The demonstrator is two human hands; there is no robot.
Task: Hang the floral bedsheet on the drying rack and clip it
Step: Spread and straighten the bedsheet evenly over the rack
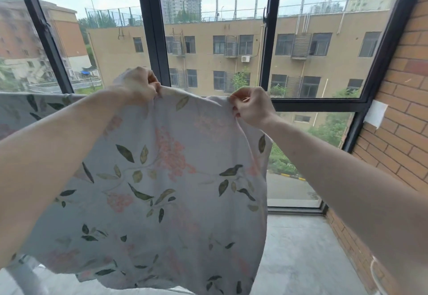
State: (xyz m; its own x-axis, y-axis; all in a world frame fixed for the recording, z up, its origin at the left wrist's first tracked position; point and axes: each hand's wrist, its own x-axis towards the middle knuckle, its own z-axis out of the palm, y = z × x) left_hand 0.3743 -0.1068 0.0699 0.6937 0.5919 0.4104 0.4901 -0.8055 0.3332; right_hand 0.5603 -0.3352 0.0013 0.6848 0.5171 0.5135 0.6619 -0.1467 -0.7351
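Note:
The floral bedsheet point(166, 190), pale grey-white with pink blossoms and green leaves, hangs spread out in front of me. My left hand point(136, 85) pinches its top edge at centre left. My right hand point(252, 105) pinches the same edge a little to the right and lower. The cloth sags slightly between the two hands and falls to the bottom of the view. More of the sheet point(34, 107) stretches level to the far left at window height. The drying rack is hidden behind the cloth; no clip is visible.
Dark-framed windows point(152, 28) fill the wall ahead. A brick wall point(398, 120) runs along the right with a white paper point(375, 113) stuck to it. Bare concrete floor point(301, 248) lies at lower right.

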